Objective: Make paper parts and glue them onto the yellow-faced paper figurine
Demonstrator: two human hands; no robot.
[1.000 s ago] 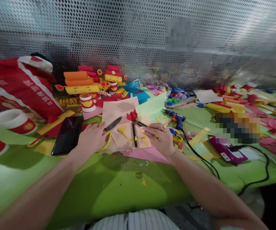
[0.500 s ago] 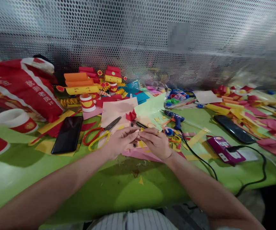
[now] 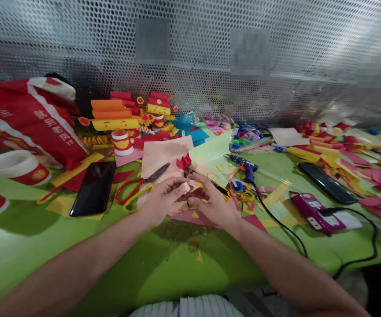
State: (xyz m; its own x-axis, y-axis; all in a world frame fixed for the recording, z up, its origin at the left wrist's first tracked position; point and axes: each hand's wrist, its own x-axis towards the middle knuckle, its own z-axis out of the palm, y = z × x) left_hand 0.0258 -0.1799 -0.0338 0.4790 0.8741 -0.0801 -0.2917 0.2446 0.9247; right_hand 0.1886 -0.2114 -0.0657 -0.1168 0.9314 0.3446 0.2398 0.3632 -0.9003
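Note:
Between the thumb and forefinger of my left hand (image 3: pixel 164 197) is a small pale pinkish piece (image 3: pixel 186 187), perhaps folded paper. My right hand (image 3: pixel 215 203) is just right of it, thumb and fingers apart with nothing visible between them. Left of my left hand lie scissors (image 3: pixel 139 187) with a red and a yellow handle loop, blades spread a little. A red folded paper piece (image 3: pixel 184 161) sits just beyond my fingers on pale pink paper (image 3: pixel 164 152). Under my hands are pink paper (image 3: pixel 193 217) and a dark tool, mostly hidden.
A blue glue gun (image 3: pixel 247 167) with a black cord lies to the right, near a purple power strip (image 3: pixel 317 213). Phones (image 3: pixel 93 188) lie on both sides. Paper cups (image 3: pixel 18 167), a red bag (image 3: pixel 35 119) and paper figures (image 3: pixel 116 119) stand left on the green table (image 3: pixel 164 273).
My right hand has parted from the pale piece and its fingers have spread. My left hand keeps the piece. The view has shifted slightly.

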